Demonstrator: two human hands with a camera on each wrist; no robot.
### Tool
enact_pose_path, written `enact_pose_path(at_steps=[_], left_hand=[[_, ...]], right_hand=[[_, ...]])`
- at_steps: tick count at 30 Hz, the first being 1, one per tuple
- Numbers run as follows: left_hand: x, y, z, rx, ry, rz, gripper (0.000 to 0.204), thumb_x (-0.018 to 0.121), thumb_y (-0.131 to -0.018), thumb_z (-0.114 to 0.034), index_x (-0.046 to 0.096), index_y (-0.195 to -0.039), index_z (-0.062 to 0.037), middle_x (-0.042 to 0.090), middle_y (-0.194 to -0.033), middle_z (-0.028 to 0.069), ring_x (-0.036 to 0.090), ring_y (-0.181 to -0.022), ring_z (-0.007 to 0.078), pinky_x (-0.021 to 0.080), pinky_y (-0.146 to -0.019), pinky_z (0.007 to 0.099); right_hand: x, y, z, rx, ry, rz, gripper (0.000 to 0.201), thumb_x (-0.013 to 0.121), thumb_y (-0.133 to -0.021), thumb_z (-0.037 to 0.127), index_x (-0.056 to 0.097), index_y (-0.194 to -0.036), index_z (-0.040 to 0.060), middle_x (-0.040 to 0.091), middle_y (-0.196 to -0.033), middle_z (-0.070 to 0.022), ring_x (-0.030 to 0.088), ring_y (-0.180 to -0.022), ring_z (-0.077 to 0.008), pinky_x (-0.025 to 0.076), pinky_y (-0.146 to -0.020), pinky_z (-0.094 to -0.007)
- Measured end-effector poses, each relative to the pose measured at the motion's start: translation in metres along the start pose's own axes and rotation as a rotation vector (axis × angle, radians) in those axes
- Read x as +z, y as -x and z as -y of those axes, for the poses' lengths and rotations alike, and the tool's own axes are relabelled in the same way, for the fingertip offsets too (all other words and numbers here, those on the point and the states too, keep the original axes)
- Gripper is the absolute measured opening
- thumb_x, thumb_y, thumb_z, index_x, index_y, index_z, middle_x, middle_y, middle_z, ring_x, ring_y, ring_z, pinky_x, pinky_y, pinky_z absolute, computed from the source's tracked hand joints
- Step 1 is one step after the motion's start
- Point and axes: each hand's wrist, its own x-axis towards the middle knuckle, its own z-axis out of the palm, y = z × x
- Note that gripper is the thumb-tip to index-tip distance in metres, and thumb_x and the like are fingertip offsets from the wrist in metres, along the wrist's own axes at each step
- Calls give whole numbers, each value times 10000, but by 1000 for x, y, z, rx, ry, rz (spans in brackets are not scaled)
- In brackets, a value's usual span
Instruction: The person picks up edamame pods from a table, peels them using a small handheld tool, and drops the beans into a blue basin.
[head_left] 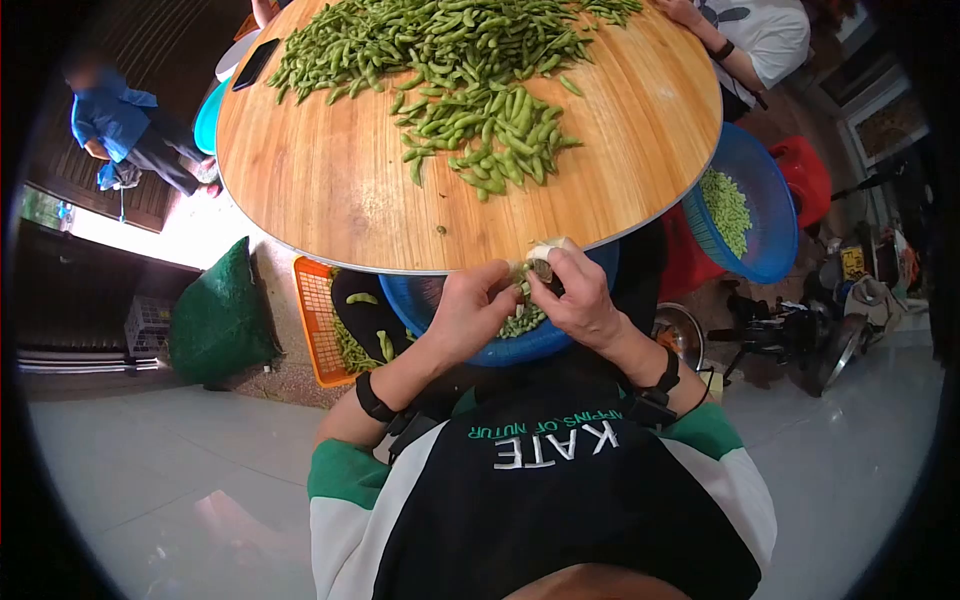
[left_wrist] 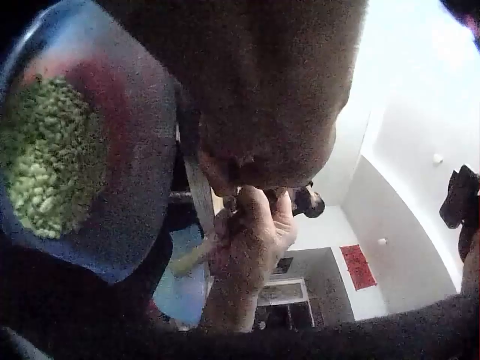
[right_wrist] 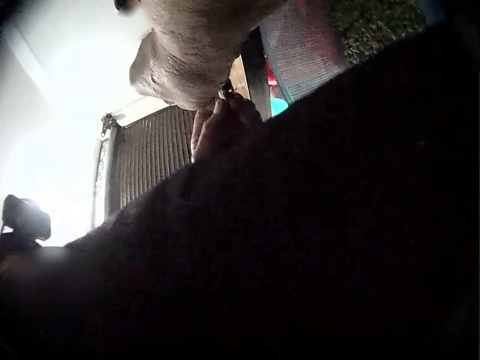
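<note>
Close together at the table's near edge, my left hand (head_left: 468, 312) and right hand (head_left: 582, 300) pinch a small green pod (head_left: 527, 284) with their fingertips, partly hidden by the fingers. A whitish wrap (head_left: 545, 249) shows on the right fingers. Below the hands, a blue basin (head_left: 400, 300) holds shelled green beans (head_left: 522, 320). The left wrist view shows the left hand (left_wrist: 270, 97) above the right hand (left_wrist: 251, 244). Dark fingers meet under the right hand (right_wrist: 199, 52) in the right wrist view. A large heap of pods (head_left: 440, 45) lies on the round wooden table (head_left: 310, 180).
At right stand a blue basket (head_left: 770, 235) with beans and a red stool (head_left: 803, 180). An orange basket (head_left: 308, 320) with pods and a green sack (head_left: 222, 315) are at left. A phone (head_left: 256, 64) lies on the table. People are near its far right and at left.
</note>
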Motion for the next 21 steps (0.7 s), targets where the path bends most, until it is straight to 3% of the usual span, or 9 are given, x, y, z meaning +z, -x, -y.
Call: enact_pose_path(at_steps=[3, 5, 6, 9, 14, 16, 17, 19, 21], left_hand=[[1, 1, 7, 42, -54, -31, 104, 615, -804, -26, 550, -858, 35, 564, -630, 91, 507, -559, 103, 426, -514, 273], [0, 0, 2, 17, 41, -107, 132, 612, -803, -16, 543, -906, 28, 586, -656, 89, 536, -574, 106, 438, -527, 265], [-2, 0, 0, -7, 135, -189, 172, 608, -802, -6, 536, -955, 21, 607, -681, 87, 565, -588, 109, 451, -539, 257], [-3, 2, 7, 49, 59, -193, 277, 610, -801, 8, 510, -1059, 11, 638, -729, 82, 610, -635, 112, 473, -568, 245], [4, 2, 1, 147, 66, -213, 264, 611, -823, 10, 505, -1065, 17, 642, -760, 89, 616, -655, 115, 478, -579, 240], [5, 3, 1, 189, 90, -204, 259, 611, -831, 11, 501, -1065, 18, 643, -773, 91, 617, -661, 114, 479, -584, 236], [5, 5, -2, 173, 121, -181, 236, 604, -838, 12, 500, -1050, 18, 643, -783, 92, 616, -668, 111, 478, -588, 234], [2, 7, -8, 166, 149, -159, 213, 596, -846, 14, 499, -1035, 18, 644, -793, 94, 616, -676, 108, 478, -593, 231], [-8, 15, -11, 153, 130, -142, 189, 595, -853, -2, 515, -1024, 13, 633, -774, 89, 604, -677, 101, 476, -590, 242]], right_hand=[[-3, 2, -1, 42, 19, 33, 257, 650, -719, -31, 531, -946, -27, 528, -830, -171, 575, -695, -342, 478, -600, -380], [-9, 1, -1, 178, -58, 55, 222, 630, -720, -61, 548, -924, -28, 545, -836, -146, 567, -672, -282, 467, -600, -321], [-13, -2, 6, 105, -101, 49, 240, 619, -718, -66, 555, -944, -23, 539, -826, -134, 563, -671, -267, 468, -604, -312], [-6, 3, 8, 60, -103, 84, 250, 615, -722, -61, 564, -963, -22, 540, -828, -132, 565, -683, -266, 466, -604, -310], [-2, 1, 6, -38, -20, 129, 224, 659, -754, -19, 581, -964, -25, 553, -822, -141, 568, -686, -275, 465, -604, -312], [-4, 3, 4, 203, -249, 177, 190, 670, -762, 32, 584, -916, -37, 551, -795, -129, 567, -688, -247, 467, -607, -320], [-7, 2, 5, 201, -247, 173, 190, 670, -762, 32, 584, -916, -37, 551, -795, -129, 567, -688, -247, 467, -607, -320], [-12, 1, 9, 605, -580, 251, 154, 665, -771, 39, 593, -892, -22, 545, -761, -96, 551, -665, -186, 443, -594, -280], [-11, 2, 8, 574, -546, 266, 152, 664, -769, 43, 599, -892, -19, 543, -766, -89, 548, -679, -170, 440, -609, -273]])
